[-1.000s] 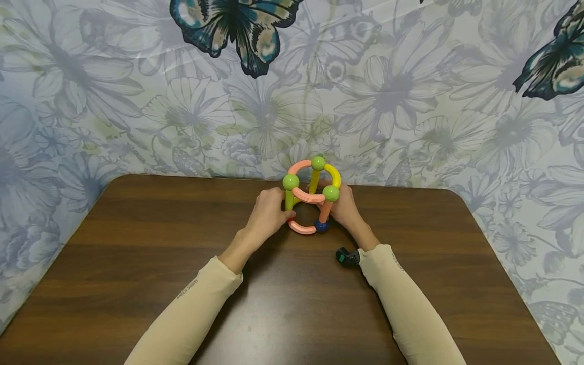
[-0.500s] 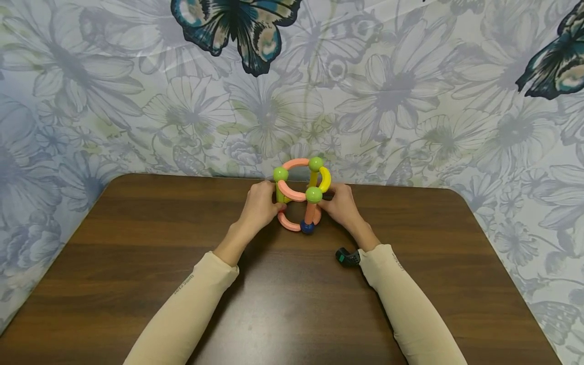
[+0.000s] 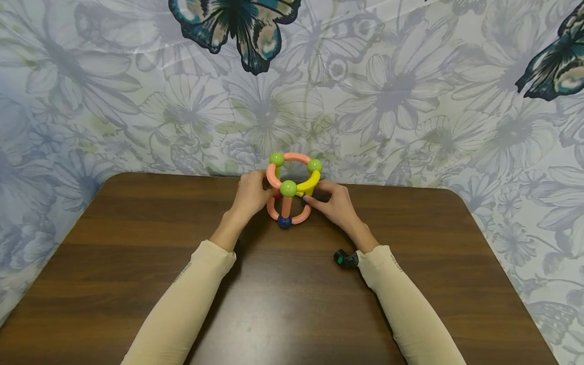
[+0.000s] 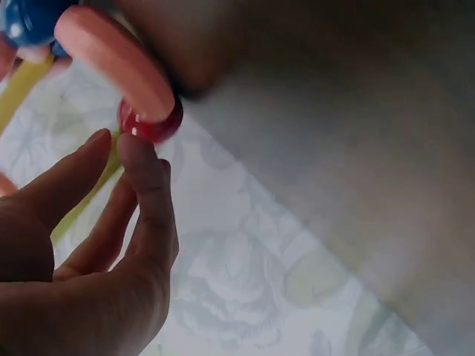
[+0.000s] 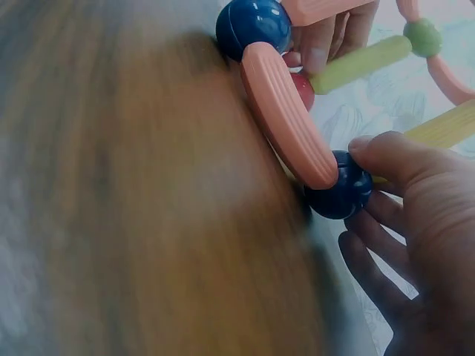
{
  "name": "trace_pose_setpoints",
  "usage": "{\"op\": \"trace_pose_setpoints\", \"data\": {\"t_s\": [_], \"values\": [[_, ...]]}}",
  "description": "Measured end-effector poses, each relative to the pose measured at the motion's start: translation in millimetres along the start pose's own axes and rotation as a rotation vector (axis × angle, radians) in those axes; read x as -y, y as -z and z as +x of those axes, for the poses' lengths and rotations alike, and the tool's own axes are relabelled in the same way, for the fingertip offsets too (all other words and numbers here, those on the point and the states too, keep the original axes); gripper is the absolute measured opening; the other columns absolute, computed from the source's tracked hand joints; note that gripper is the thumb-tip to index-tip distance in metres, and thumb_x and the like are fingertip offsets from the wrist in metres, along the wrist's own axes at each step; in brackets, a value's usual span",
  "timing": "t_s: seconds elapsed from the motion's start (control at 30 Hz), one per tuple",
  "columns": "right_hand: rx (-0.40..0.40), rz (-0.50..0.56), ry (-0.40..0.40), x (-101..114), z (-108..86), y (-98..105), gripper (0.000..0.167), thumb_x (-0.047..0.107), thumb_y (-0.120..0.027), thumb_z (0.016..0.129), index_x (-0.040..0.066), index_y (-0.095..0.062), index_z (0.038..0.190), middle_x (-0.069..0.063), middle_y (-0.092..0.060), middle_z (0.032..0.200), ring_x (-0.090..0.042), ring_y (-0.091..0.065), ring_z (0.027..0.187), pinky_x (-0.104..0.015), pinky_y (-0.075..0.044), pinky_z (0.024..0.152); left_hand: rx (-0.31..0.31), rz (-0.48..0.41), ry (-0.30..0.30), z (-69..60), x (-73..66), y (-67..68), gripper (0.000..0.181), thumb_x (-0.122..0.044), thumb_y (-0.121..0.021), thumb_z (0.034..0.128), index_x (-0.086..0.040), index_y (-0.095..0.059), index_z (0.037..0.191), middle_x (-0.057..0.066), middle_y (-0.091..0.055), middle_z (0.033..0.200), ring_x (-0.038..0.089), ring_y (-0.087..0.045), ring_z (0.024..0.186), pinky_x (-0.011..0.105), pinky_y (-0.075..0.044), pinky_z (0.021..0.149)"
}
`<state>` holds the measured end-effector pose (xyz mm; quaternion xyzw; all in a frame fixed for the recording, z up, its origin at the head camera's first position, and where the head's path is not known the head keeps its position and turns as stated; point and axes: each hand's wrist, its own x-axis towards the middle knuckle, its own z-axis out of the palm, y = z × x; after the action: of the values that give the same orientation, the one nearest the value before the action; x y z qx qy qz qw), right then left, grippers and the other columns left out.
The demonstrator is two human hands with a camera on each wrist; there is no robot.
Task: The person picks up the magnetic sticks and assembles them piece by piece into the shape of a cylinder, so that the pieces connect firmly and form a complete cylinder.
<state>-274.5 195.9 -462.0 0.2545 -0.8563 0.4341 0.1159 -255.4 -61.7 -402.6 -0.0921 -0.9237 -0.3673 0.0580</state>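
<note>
A ball-and-rod building toy [image 3: 288, 189] stands upright between the hands near the table's back edge. Its upper ring has green balls, two salmon curved rods and a yellow curved rod [image 3: 308, 183]. Straight rods run down to a lower ring of blue and red balls with salmon curved rods. My left hand [image 3: 250, 196] pinches the toy low on its left side, finger and thumb at a green rod beside the red ball [image 4: 167, 127]. On the right, my right hand [image 3: 336, 205] grips a lower blue ball [image 5: 343, 199], thumb on top and fingers curled beneath.
The brown wooden table [image 3: 292, 304] extends toward me and to both sides. Directly behind its back edge hangs a flower-and-butterfly cloth [image 3: 392, 96]. A black band [image 3: 345, 258] sits at my right sleeve cuff.
The toy has turned clockwise as seen from above and shifted left. Its yellow curved rod has come round to the front right. The left hand moved left and slightly back; my right thumb reached the blue ball.
</note>
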Motion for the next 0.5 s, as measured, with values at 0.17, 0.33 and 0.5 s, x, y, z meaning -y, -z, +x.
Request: {"op": "trace_pose_setpoints", "data": {"t_s": [0.17,0.33,0.5], "values": [[-0.023,-0.023,-0.012,1.3,0.5,-1.3,0.023,0.029,-0.084,0.092,0.013,-0.080,0.108,-0.004,-0.077,0.113,-0.021,-0.072,0.105,-0.042,-0.058,0.094,0.151,-0.046,-0.004,-6.7,1.0,22.5,0.017,0.003,-0.077,0.0864,0.000,-0.076,0.103,0.012,-0.074,0.091,0.024,-0.069,0.079,0.035,-0.057,0.070],[-0.051,-0.045,-0.028,1.1,1.1,-0.9,0.024,0.027,-0.085,0.092,0.011,-0.080,0.108,-0.006,-0.077,0.113,-0.022,-0.072,0.103,-0.042,-0.059,0.090,0.361,-0.084,-0.034,-18.2,-10.9,22.9,0.029,-0.004,-0.089,0.0798,-0.003,-0.076,0.106,0.007,-0.067,0.085,0.018,-0.061,0.069,0.030,-0.052,0.061],[-0.058,-0.052,-0.025,0.5,0.6,0.8,0.026,0.026,-0.086,0.091,0.010,-0.080,0.110,-0.007,-0.077,0.115,-0.024,-0.072,0.108,-0.043,-0.058,0.095,0.341,-0.012,-0.112,-23.2,-21.5,2.9,0.025,-0.012,-0.094,0.0784,-0.009,-0.073,0.092,0.005,-0.069,0.084,0.018,-0.062,0.076,0.031,-0.050,0.068]]}}
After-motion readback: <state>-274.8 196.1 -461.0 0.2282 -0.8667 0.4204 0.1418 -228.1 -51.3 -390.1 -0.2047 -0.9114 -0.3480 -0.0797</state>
